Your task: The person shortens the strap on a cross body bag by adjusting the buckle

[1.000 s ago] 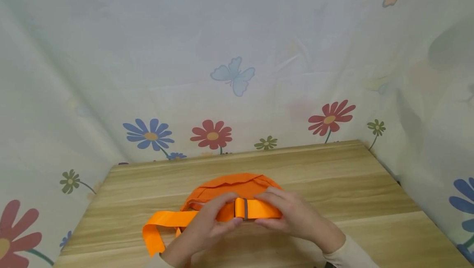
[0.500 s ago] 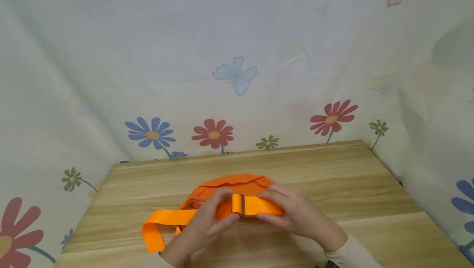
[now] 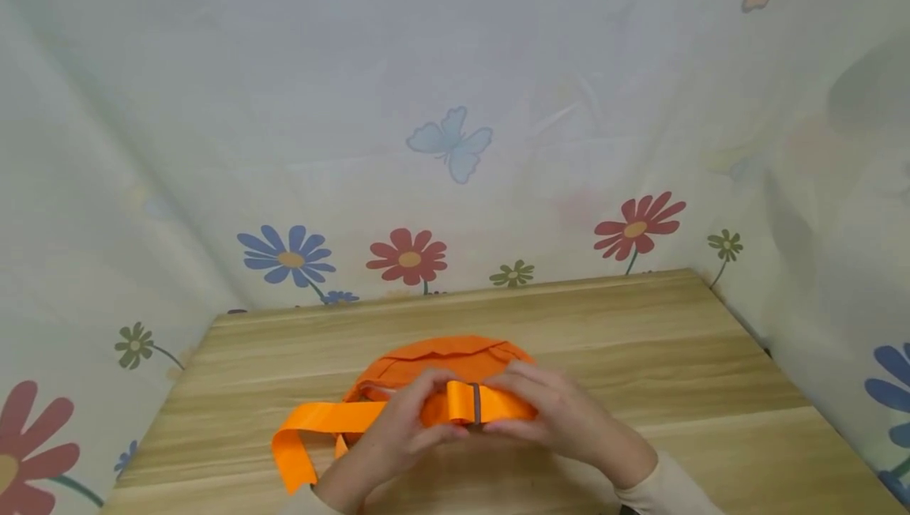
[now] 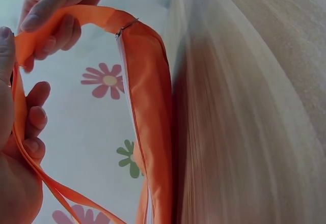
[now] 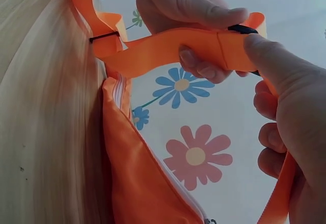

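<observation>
An orange waist bag (image 3: 455,353) lies on the wooden table, its flat zippered pouch (image 5: 132,168) showing in the right wrist view. In front of it, a bright orange webbing strap (image 3: 508,404) is stretched between both hands. A dark slide buckle (image 3: 477,403) sits on the strap, with a short folded loop of webbing (image 3: 460,402) on its left side. My left hand (image 3: 401,424) pinches the strap left of the buckle, thumb below and fingers above. On the buckle's right, my right hand (image 3: 562,416) grips the webbing, thumb close to the buckle.
Another part of the strap (image 3: 295,436) bends down at the left of the bag. A second dark slider (image 5: 104,36) is on the strap near the pouch's end. Flower-printed cloth (image 3: 455,207) surrounds the wooden table (image 3: 640,341) behind and at the sides.
The buckle and both hands shift slightly, up and then down to the right. The folded loop left of the buckle looks a little longer. The bag stays in place.
</observation>
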Demonstrator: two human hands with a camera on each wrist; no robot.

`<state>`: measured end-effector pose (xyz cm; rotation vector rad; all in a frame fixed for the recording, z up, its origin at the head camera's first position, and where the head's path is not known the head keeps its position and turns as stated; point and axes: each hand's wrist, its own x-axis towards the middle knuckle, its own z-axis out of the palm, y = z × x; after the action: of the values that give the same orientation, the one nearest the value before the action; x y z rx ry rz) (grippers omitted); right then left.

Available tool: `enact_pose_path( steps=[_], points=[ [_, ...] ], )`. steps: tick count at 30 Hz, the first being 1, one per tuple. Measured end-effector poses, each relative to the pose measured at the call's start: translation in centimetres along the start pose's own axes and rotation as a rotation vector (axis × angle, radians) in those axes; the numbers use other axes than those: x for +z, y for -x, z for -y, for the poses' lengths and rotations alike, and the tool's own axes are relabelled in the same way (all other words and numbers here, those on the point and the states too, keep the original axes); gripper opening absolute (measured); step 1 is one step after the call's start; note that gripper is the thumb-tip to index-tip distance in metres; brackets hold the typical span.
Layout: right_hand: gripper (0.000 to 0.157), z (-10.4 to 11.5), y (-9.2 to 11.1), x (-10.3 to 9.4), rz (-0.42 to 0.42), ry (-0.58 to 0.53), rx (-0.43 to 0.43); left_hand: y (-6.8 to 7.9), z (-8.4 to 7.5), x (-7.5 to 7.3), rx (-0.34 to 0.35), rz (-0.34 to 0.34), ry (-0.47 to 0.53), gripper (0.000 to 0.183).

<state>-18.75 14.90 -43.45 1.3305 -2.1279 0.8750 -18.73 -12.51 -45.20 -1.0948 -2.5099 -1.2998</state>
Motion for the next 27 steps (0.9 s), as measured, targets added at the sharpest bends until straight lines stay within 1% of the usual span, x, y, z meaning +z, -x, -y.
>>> enact_pose_path(
  steps=[5, 9, 14, 18, 22, 27],
  points=[
    [0.050, 0.13, 0.02, 0.35, -0.019, -0.009, -0.032, 0.08, -0.05, 0.23, -0.005, 0.007, -0.005, 0.055],
    [0.052, 0.20, -0.07, 0.51, -0.035, -0.002, -0.052, -0.05, -0.15, 0.29, 0.011, -0.001, -0.025, 0.056],
    [0.053, 0.21, -0.15, 0.59, -0.040, 0.002, -0.052, -0.24, -0.31, 0.15, 0.037, 0.000, -0.047, 0.060],
    [0.053, 0.18, -0.13, 0.59, -0.029, 0.003, -0.025, -0.23, -0.30, -0.11, 0.045, 0.016, -0.085, 0.061],
    [0.056, 0.26, -0.12, 0.48, 0.001, -0.010, 0.036, -0.14, -0.11, -0.28, 0.053, 0.019, -0.140, 0.054],
    [0.057, 0.44, -0.02, 0.40, 0.022, -0.008, 0.078, 0.21, 0.06, -0.40, 0.063, 0.011, -0.193, 0.047]
  ],
)
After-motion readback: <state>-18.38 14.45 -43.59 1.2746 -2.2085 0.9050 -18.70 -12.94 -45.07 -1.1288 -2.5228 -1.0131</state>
